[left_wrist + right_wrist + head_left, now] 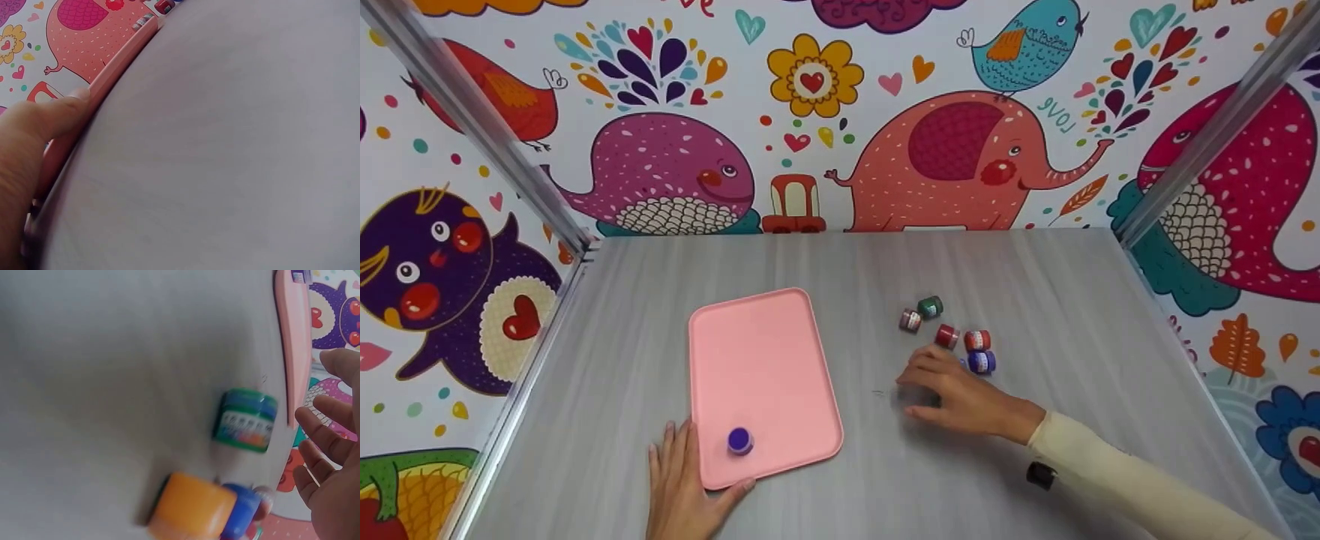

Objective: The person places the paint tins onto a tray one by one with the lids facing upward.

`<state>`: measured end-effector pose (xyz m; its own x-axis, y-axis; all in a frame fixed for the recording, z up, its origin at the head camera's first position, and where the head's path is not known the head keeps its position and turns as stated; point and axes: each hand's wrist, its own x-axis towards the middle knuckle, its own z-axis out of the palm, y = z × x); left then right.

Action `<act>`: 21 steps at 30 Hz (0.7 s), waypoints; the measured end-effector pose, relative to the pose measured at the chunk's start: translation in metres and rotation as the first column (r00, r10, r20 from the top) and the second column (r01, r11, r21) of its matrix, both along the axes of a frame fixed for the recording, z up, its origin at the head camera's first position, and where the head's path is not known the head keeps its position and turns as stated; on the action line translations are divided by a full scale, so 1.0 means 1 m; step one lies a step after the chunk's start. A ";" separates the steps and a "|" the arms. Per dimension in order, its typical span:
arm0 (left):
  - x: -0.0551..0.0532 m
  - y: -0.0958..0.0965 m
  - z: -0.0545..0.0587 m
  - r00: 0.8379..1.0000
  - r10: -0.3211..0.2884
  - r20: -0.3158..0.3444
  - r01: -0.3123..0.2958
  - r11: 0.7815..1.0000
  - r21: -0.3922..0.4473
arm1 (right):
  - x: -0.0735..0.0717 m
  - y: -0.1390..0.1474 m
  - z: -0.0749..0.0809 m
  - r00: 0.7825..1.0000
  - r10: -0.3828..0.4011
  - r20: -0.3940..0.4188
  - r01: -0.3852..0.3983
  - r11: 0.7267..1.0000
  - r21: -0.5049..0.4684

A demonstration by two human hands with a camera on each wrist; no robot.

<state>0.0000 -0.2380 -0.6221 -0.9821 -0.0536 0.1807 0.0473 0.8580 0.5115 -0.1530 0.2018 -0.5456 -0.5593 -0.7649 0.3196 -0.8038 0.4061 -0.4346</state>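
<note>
My left hand [684, 484] rests at the near left corner of a pink tray [761, 360], its straight fingers along the left side and the thumb at the near edge. In the left wrist view the thumb [70, 109] lies against the tray's rim. One small paint jar with a purple lid [740, 441] stands on the tray. Right of the tray, my right hand [960, 394] hovers with fingers spread and nothing held. Close to it in the right wrist view are a green paint jar [246, 419], a blurred orange jar [194, 506] and a blue jar [239, 509].
Beyond the right hand several more jars lie on the grey table, among them a dark green one [930, 307], a brown one [910, 320], a red one [947, 336] and an orange-red one [978, 340]. Patterned walls [810, 150] bound the table at the back and sides.
</note>
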 end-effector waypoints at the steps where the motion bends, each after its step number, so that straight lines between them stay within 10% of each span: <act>1: 0.000 0.000 0.000 1.000 0.000 -0.008 0.000 1.000 -0.005 | 0.001 0.004 0.000 1.000 -0.006 -0.001 0.006 1.000 0.007; 11: 0.000 -0.001 -0.001 1.000 0.001 0.021 -0.001 1.000 -0.007 | 0.011 0.031 -0.007 0.999 -0.045 -0.011 0.045 0.995 0.093; 21: -0.001 -0.001 -0.003 1.000 -0.010 -0.028 0.010 1.000 -0.003 | 0.014 0.038 -0.009 0.979 -0.001 -0.206 0.048 0.974 0.220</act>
